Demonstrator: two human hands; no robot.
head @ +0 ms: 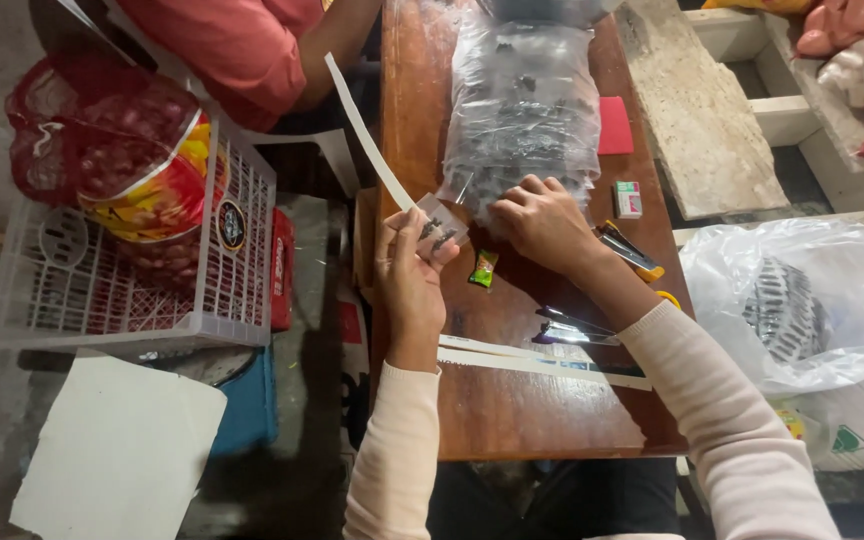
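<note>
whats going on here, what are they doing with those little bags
A person sits at a wooden table. The left hand holds a small clear packet of dark pieces on the end of a long white strip. The right hand rests on a big clear bag of similar dark pieces. A stapler lies just right of that hand. Someone in red sits across.

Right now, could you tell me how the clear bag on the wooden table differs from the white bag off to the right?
The clear bag is see-through and crammed with small dark pieces; the white bag is milky, showing only a dark striped cluster. The clear bag lies on the wooden table with the right hand at its mouth; the white bag sits off the table, untouched. Both are crinkled plastic.
</note>
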